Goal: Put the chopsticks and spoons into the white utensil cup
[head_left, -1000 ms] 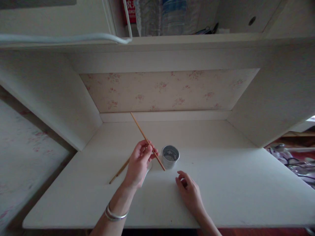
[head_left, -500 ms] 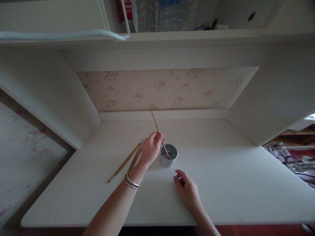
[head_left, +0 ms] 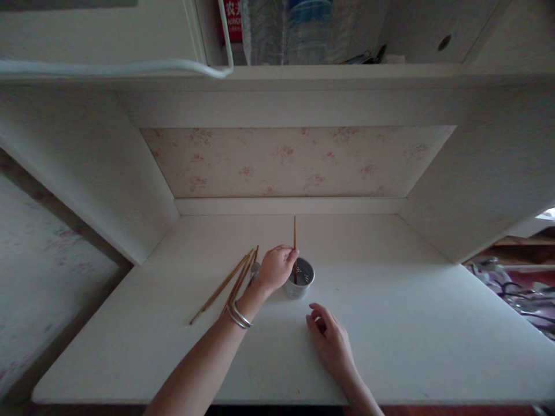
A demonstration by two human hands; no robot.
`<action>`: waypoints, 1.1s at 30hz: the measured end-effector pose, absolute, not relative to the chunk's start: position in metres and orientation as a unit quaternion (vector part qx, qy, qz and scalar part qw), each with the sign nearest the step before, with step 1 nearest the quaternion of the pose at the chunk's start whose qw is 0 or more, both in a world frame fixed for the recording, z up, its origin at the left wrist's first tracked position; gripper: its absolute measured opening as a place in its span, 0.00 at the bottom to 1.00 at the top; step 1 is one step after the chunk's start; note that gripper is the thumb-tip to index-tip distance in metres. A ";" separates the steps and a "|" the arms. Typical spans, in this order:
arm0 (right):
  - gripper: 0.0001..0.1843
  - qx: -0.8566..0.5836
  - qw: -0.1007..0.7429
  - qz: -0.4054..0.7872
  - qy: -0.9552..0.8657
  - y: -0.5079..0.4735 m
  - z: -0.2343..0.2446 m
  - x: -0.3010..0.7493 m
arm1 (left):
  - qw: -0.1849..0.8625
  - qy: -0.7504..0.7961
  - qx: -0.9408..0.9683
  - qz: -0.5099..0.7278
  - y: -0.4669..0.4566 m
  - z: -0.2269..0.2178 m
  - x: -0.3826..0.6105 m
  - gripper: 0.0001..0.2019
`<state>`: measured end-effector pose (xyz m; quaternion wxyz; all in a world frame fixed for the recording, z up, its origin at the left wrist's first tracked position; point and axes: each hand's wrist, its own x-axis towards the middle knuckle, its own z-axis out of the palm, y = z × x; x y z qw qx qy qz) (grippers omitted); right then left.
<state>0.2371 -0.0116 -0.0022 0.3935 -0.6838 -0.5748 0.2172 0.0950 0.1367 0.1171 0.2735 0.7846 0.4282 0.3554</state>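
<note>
My left hand (head_left: 274, 267) pinches a wooden chopstick (head_left: 295, 231) and holds it upright, its lower end inside a small perforated metal cup (head_left: 300, 277) on the white desk (head_left: 390, 323). Several more chopsticks (head_left: 229, 283) lie flat on the desk just left of that hand. Something small and grey (head_left: 255, 268) peeks out beside my left wrist; I cannot make out what it is. My right hand (head_left: 330, 341) rests on the desk in front of the cup with its fingers loosely curled and nothing in them. Metal bangles (head_left: 237, 316) circle my left wrist.
The desk sits in an alcove with a floral back panel (head_left: 295, 162) and slanted side walls. A shelf above holds plastic bottles (head_left: 299, 29) and a white cable (head_left: 113, 66). Clutter shows at the far right (head_left: 515, 286).
My left hand carried the chopstick from over the desk to the cup, swung it from slanted to upright and lowered its tip into the cup. My right hand stayed put.
</note>
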 end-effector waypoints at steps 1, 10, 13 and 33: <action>0.15 -0.685 0.393 0.216 -0.574 -0.011 -0.002 0.237 | 0.269 0.427 0.789 0.351 0.137 0.115 0.096 0.17; 0.14 -0.680 0.389 0.208 -0.586 -0.012 -0.003 0.237 | 0.266 0.439 0.794 0.327 0.138 0.098 0.101 0.15; 0.14 -0.680 0.389 0.204 -0.587 -0.012 -0.004 0.237 | 0.268 0.440 0.791 0.328 0.139 0.095 0.101 0.14; 0.14 -0.681 0.403 0.219 -0.571 -0.011 -0.005 0.239 | 0.444 0.493 0.603 0.443 0.057 0.076 0.055 0.15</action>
